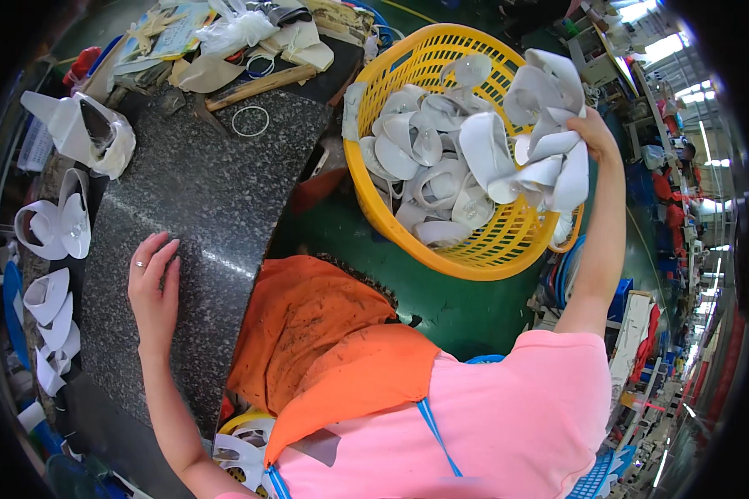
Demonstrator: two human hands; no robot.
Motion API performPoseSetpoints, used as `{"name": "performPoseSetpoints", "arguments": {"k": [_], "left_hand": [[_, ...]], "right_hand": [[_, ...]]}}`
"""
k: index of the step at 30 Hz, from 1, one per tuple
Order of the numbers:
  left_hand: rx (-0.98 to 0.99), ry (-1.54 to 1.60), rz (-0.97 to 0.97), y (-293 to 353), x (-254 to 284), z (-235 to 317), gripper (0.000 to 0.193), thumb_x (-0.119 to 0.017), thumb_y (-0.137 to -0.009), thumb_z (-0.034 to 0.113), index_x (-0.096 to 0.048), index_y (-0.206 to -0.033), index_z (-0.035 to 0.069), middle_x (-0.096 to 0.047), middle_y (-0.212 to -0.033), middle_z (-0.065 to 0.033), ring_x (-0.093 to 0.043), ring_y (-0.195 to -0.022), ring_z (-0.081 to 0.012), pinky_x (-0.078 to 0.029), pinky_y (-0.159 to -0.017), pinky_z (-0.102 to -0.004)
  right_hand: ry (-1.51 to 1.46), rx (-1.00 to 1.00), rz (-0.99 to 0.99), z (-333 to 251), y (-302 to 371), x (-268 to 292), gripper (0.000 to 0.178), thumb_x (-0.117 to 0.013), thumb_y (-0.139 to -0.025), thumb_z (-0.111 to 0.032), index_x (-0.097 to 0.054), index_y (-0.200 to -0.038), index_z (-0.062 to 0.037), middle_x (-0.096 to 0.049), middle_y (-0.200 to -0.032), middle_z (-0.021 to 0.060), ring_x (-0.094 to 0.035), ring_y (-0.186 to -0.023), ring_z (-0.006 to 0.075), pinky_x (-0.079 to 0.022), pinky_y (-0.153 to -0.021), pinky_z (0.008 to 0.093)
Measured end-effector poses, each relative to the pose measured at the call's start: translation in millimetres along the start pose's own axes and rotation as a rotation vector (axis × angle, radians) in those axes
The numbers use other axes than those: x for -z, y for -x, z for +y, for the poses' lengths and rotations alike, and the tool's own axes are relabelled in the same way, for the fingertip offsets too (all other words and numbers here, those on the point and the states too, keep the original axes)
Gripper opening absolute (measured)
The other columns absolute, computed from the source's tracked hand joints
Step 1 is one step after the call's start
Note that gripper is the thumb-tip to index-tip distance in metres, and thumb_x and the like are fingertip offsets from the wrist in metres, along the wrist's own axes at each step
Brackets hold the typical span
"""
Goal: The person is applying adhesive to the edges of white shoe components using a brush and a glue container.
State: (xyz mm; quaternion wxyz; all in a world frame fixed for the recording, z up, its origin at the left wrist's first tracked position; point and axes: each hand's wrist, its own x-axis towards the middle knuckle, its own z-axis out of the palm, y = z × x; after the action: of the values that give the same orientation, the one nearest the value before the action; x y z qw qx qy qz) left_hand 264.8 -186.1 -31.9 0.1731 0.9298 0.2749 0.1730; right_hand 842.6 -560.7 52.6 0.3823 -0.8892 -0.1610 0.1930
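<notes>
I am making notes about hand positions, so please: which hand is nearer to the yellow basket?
Right. The right hand holds white pieces at the right side of the yellow basket; the left hand, farther left, is over the speckled tabletop.

The one round, bendy view looks down from the person's head, close above the speckled black stone table [200, 166], and takes in the big yellow plastic basket [478, 272] and green floor [449, 312].

White pieces [572, 176] partly hide the right hand's grip [593, 134], and the lower frame edge crops the pink shirt [520, 399].
</notes>
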Motion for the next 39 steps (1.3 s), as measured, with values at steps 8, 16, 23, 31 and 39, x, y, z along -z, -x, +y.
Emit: {"name": "performPoseSetpoints", "arguments": {"k": [8,16,23,31,39], "left_hand": [[-0.146,0.309,-0.04,-5.6,-5.6,56.8,0.027,-0.065,-0.078,0.005,-0.064,-0.105,0.004,-0.061,-0.112,-0.0129,-0.055,-0.11,-0.0304,-0.044,-0.093,-0.0388],[-0.09,1.153,-0.169,13.2,-3.4,124.4,0.095,-0.075,-0.076,0.029,-0.015,-0.144,-0.001,-0.043,-0.133,-0.0248,-0.047,-0.121,-0.0321,-0.037,-0.102,-0.0368],[0.266,1.638,0.667,96.2,56.7,104.0,0.095,-0.071,-0.075,0.002,-0.009,-0.147,0.009,-0.046,-0.121,-0.0139,-0.054,-0.109,-0.0222,-0.054,-0.077,-0.0327],[0.518,1.463,1.352,305.4,130.0,-51.2,0.062,-0.059,-0.07,-0.002,-0.043,-0.13,0.0,-0.058,-0.1,-0.0128,-0.06,-0.077,-0.0184,-0.051,-0.069,-0.0295],[0.562,1.425,1.812,434.0,148.6,-96.6,0.056,-0.048,-0.077,0.008,-0.043,-0.132,0.0,-0.056,-0.117,-0.0151,-0.055,-0.104,-0.0261,-0.045,-0.093,-0.044]], "right_hand": [[0.205,0.308,0.007,-143.0,81.7,-11.3,0.048,-0.054,-0.07,-0.005,-0.055,-0.118,0.0009,-0.063,-0.096,0.0094,-0.061,-0.079,0.0159,-0.049,-0.069,0.0298],[0.448,1.03,-0.026,-321.8,188.8,-150.3,0.05,-0.056,-0.074,-0.011,-0.053,-0.123,0.0005,-0.061,-0.111,0.0093,-0.056,-0.097,0.0173,-0.043,-0.087,0.0289],[0.02,1.706,-0.588,-448.2,297.0,-361.5,0.043,-0.054,-0.073,-0.008,-0.059,-0.114,-0.0007,-0.066,-0.098,0.0122,-0.064,-0.088,0.0207,-0.05,-0.079,0.0325],[0.046,1.934,-0.575,-511.2,419.8,-596.1,0.03,-0.056,-0.073,-0.012,-0.065,-0.101,-0.0089,-0.065,-0.098,0.0185,-0.064,-0.091,0.032,-0.053,-0.075,0.0384],[0.022,1.516,-0.932,-523.5,435.5,-647.2,0.036,-0.056,-0.071,-0.011,-0.066,-0.106,-0.01,-0.068,-0.084,0.015,-0.068,-0.071,0.0265,-0.054,-0.057,0.035]]}}
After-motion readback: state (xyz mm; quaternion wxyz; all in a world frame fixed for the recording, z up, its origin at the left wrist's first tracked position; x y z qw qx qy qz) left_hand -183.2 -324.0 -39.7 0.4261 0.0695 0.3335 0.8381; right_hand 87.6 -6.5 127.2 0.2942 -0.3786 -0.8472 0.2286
